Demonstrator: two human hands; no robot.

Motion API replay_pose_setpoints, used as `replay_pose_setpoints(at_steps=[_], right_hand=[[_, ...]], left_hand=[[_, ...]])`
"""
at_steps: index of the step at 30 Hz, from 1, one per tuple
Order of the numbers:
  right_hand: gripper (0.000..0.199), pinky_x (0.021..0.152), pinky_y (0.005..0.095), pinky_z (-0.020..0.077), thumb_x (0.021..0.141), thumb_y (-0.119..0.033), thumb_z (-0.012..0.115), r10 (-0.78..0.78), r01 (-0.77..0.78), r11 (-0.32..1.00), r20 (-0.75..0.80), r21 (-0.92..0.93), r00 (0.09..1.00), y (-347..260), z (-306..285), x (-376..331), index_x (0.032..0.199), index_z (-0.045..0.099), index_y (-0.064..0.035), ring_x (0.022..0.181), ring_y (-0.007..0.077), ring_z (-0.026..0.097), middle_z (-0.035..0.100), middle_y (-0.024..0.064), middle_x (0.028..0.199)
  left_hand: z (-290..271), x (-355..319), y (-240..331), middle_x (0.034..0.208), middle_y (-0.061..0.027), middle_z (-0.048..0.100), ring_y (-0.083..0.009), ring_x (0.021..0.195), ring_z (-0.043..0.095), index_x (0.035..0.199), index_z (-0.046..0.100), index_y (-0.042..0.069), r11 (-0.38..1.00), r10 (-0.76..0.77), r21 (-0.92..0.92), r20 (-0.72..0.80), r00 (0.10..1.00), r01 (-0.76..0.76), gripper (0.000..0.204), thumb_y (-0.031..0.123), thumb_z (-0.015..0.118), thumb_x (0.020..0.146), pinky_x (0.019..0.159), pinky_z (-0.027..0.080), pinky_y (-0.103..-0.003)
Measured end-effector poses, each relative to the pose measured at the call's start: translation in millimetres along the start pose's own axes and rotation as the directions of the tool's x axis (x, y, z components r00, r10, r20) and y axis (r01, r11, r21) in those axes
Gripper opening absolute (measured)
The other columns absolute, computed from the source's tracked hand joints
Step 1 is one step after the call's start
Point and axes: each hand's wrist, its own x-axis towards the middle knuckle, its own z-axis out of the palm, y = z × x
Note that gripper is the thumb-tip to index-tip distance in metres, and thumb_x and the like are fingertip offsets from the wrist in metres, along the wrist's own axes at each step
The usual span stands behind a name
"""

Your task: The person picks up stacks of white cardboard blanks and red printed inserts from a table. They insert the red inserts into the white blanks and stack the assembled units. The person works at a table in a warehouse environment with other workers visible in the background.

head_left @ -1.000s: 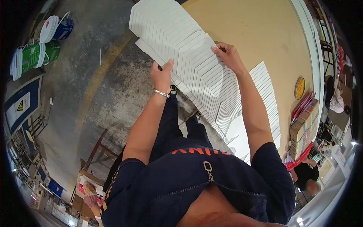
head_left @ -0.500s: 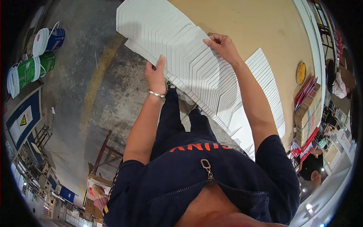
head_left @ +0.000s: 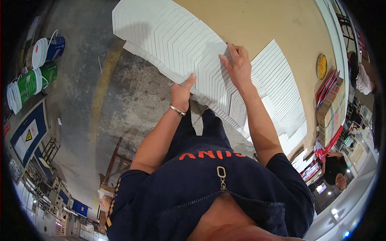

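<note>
Blue-bordered white sign [head_left: 28, 134] with yellow triangle far left; red-edged cartons [head_left: 330, 108] stacked right

Counting what's showing: two hands, left hand [head_left: 181, 93] and right hand [head_left: 237, 66], both lying on one fanned spread of white sheets [head_left: 177, 40]; too many sheets to count. One second fanned white stack [head_left: 281, 92] is sitting on the tan table [head_left: 257, 24]. One round yellow object [head_left: 321, 66] is lying there. Two buckets are standing on the floor: one green [head_left: 30, 82], one blue [head_left: 50, 48]. One bracelet [head_left: 177, 109] is showing.
</note>
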Motion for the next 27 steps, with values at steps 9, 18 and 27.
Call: replay_pose_setpoints(at_steps=[9, 18, 27], right_hand=[[0.029, 0.073, 0.0351, 0.0500, 0.084, -0.025, 0.063, 0.165, -0.194, 0.952, 0.137, 0.235, 0.977, 21, -34, 0, 0.106, 0.064, -0.0058, 0.083, 0.0275, 0.064, 0.065, 0.0123, 0.096], [0.031, 0.073, 0.0264, 0.0495, 0.084, -0.022, 0.066, 0.371, -0.437, 0.859, 0.264, 0.267, 0.890, 43, -33, -12, 0.102, 0.065, 0.0029, 0.075, 0.0136, 0.062, 0.067, 0.0092, 0.081], [0.033, 0.074, 0.0311, 0.0503, 0.079, -0.028, 0.069, 0.361, -0.402, 0.874, 0.189, 0.273, 0.913, 52, -41, -33, 0.099, 0.066, -0.0021, 0.081, 0.0220, 0.065, 0.067, 0.0124, 0.086]], left_hand=[[9, -7, 16, 0.112, -0.0137, 0.059, -0.0220, 0.097, 0.061, 0.119, 0.050, -0.005, 0.989, -0.121, -0.081, 0.016, 0.993, 0.122, 0.047, 0.018, 0.069, 0.083, 0.074, 0.056, -0.036], [19, -18, 3, 0.106, -0.0116, 0.062, -0.0196, 0.086, 0.064, 0.113, 0.055, -0.003, 0.991, -0.131, -0.044, -0.004, 0.991, 0.130, 0.042, 0.016, 0.072, 0.080, 0.063, 0.055, -0.031], [23, -20, 4, 0.103, -0.0097, 0.063, -0.0166, 0.080, 0.063, 0.111, 0.056, -0.003, 0.993, -0.110, -0.034, -0.037, 0.993, 0.109, 0.040, 0.016, 0.072, 0.080, 0.057, 0.054, -0.029]])
